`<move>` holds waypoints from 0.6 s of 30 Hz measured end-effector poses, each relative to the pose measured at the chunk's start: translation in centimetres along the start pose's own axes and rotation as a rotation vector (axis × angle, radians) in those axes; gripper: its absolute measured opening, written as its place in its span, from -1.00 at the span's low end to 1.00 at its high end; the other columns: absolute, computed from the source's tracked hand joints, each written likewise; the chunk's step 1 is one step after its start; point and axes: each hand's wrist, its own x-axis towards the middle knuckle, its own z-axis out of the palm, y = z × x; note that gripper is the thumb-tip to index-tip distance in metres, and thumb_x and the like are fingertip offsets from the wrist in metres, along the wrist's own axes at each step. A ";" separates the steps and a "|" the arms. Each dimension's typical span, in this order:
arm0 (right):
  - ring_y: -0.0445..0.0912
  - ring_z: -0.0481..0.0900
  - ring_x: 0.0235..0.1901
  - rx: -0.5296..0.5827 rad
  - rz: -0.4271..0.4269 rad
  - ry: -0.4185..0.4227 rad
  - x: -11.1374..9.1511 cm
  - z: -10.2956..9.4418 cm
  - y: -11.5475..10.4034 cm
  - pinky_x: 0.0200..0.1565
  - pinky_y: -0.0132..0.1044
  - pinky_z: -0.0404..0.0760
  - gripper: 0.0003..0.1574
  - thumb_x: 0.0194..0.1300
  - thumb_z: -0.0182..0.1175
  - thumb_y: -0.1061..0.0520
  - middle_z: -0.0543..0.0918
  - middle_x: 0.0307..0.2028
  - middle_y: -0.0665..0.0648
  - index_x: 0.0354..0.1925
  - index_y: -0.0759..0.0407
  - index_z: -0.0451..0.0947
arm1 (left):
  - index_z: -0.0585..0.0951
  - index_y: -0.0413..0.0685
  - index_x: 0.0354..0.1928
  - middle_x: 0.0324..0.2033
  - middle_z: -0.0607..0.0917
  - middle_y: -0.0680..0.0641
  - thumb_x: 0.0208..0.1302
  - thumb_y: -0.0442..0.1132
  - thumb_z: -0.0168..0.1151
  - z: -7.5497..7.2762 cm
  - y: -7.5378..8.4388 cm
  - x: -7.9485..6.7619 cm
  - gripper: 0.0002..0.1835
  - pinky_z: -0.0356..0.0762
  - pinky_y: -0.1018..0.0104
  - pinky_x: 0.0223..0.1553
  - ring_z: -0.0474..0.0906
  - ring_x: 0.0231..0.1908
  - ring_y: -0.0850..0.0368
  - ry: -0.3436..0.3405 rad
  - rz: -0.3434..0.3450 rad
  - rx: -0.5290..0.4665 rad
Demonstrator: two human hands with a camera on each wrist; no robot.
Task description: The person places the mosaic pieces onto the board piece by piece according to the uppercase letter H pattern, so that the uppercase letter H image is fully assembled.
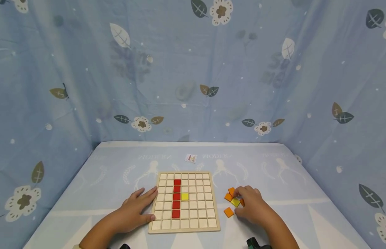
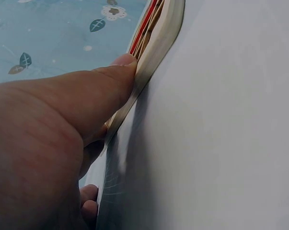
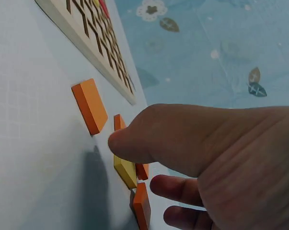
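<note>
My left hand [image 1: 132, 211] rests along the left edge of a wooden grid board [image 1: 184, 230], fingers spread and thumb touching its side. Several red square tiles [image 1: 176, 196] form a column on the board, and one yellow tile [image 1: 184, 196] sits right of the column's middle. Beyond the board's right side, my right hand [image 1: 253, 204] hovers low over a small group of loose tiles, thumb and fingers apart. In that group lie a yellow tile [image 3: 125, 171] and several orange tiles [image 3: 90, 106]. The hand partly covers one orange tile [image 1: 241, 202].
A small printed card [image 1: 191, 158] with a coloured grid lies behind the board. The table wears a pale patterned cloth [image 1: 102, 180]. Blue curtains [image 1: 193, 86] with leaves and flowers surround its back and sides. Dark objects [image 1: 256, 243] show at the bottom edge beneath the wrists.
</note>
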 end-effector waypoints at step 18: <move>-0.06 0.44 -0.22 0.006 -0.004 0.035 0.3 0.8 0.5 -0.15 -0.12 0.50 -0.68 0.15 0.56 0.19 0.60 -0.34 -0.08 -0.18 -0.02 0.65 | 0.22 0.24 0.65 0.66 0.07 0.24 0.28 0.30 0.38 0.2 -0.1 0.0 -0.02 -0.13 -0.60 0.42 -0.18 0.64 -0.35 0.011 0.014 0.015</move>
